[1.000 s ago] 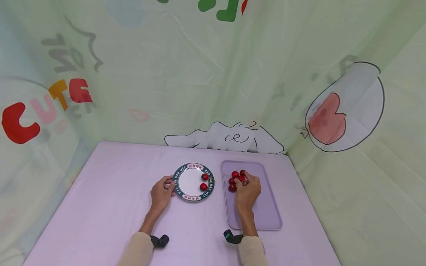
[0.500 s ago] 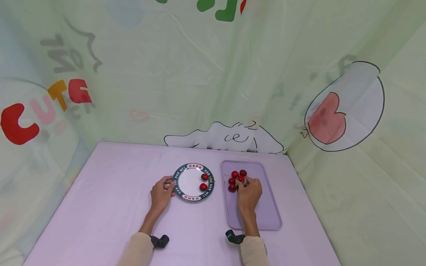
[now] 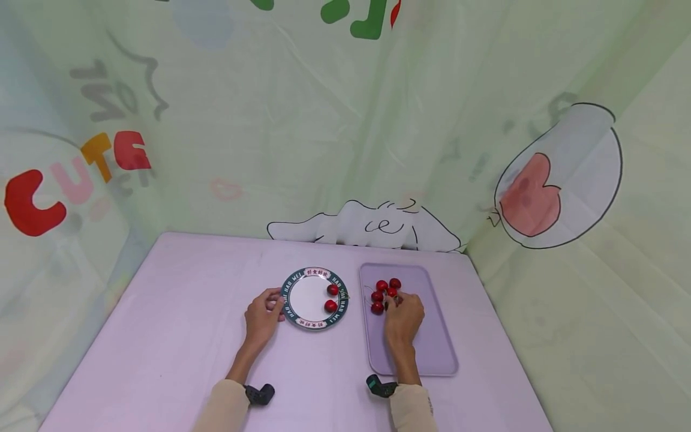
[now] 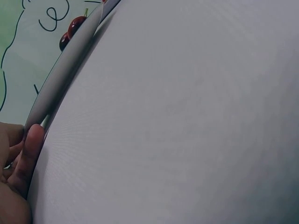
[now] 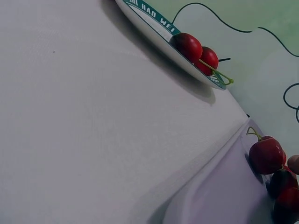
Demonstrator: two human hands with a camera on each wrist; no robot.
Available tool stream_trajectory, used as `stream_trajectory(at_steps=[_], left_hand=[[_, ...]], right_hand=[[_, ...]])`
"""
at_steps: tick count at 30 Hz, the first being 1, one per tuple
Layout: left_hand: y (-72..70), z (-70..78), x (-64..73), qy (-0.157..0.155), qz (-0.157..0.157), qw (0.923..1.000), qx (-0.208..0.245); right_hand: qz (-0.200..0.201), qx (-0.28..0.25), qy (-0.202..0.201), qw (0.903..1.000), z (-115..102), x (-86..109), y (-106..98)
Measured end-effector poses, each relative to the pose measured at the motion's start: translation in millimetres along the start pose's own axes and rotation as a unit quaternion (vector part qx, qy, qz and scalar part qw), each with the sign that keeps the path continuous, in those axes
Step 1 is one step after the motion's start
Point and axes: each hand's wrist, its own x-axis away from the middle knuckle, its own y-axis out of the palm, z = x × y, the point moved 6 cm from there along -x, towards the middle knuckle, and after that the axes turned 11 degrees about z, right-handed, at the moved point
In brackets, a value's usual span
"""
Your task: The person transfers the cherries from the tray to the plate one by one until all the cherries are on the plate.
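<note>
With fingers [image 4: 33, 143] of left hand [image 3: 261, 318], gripping plate [image 3: 308, 300] by its left rim, same as a second ago. With right hand [image 3: 405, 317], reaching among tray cherries [image 3: 382, 285]; have drawn fingertips [image 5: 294, 163] back slightly from the far-right one. Can't tell if pinching any. Still counting two plate cherries [image 3: 330, 306] near right rim, so likely still setting up a grasp.

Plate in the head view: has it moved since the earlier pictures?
No; the plate keeps its place relative to the table's far edge.
</note>
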Motion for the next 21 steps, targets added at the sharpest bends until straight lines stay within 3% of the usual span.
stream_trajectory(at_steps=[14,21], left_hand=[[1.7,-2.2,-1.1,0.004,-0.001,1.0,0.001],[1.5,-3.9,-2.1,0.003,0.002,1.0,0.0]], right_hand=[[0.041,0.009,0.025,0.9988,-3,-5.5,-20],[0.055,0.007,0.047,0.9974,8,-11.0,-25]])
